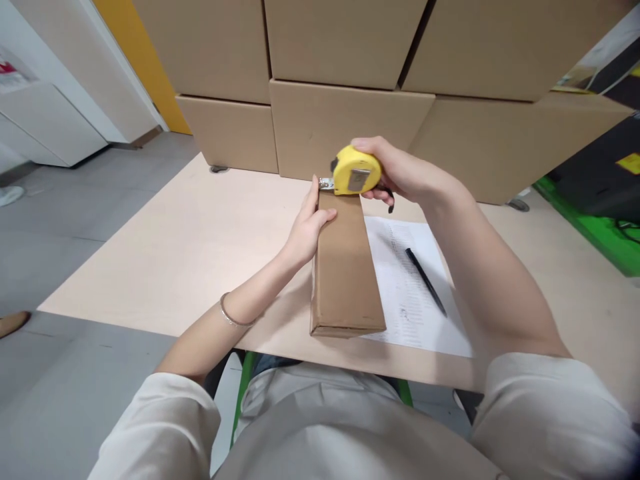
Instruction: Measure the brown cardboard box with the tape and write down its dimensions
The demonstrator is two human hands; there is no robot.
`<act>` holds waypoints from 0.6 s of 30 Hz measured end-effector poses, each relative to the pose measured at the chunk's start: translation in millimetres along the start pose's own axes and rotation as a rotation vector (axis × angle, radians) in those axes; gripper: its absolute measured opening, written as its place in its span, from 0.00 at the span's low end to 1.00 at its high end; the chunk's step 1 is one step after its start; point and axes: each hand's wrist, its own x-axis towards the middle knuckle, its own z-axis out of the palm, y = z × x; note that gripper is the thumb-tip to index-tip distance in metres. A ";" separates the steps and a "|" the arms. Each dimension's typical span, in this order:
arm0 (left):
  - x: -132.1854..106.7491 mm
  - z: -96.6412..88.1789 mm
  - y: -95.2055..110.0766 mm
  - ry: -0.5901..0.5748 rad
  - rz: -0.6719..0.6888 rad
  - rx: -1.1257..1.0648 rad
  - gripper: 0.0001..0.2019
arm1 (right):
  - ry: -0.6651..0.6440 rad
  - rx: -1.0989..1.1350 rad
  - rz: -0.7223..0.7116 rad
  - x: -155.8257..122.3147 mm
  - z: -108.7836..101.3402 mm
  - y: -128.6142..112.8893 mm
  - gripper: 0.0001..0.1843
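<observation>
A long brown cardboard box lies on the table, its near end close to the front edge. My left hand grips the box's left side near the far end, with the thumb over the top. In my right hand is a yellow tape measure, held above the far end of the box. A short piece of its metal blade reaches left towards my left fingertips; whether they touch it, I cannot tell. A black strap hangs below the tape measure.
A printed sheet of paper lies to the right of the box, partly under it, with a black pen on top. Large cardboard boxes are stacked along the table's back. Grey floor shows at left.
</observation>
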 end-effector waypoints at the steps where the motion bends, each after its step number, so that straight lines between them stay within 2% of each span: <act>1: 0.2 -1.1 -0.8 0.010 -0.030 0.002 0.51 | -0.010 0.046 0.010 -2.8 -4.5 7.9 0.33; 3: -0.2 -1.6 -1.1 0.016 -0.066 -0.005 0.52 | -0.036 0.151 0.042 -5.8 -10.9 23.7 0.31; 7: -1.6 -0.2 2.8 0.025 -0.101 0.000 0.52 | 0.060 0.139 0.075 -2.9 -8.6 39.9 0.36; 10: -2.0 -0.3 6.4 0.015 -0.107 -0.004 0.52 | 0.073 0.078 0.071 0.0 -3.8 34.3 0.39; 14: -3.0 -0.7 8.4 0.013 -0.114 -0.013 0.52 | -0.011 0.109 0.074 -2.5 -12.1 24.5 0.32; 18: -4.7 0.8 9.3 0.012 -0.094 0.011 0.50 | 0.043 0.146 0.121 -6.2 -24.9 28.8 0.27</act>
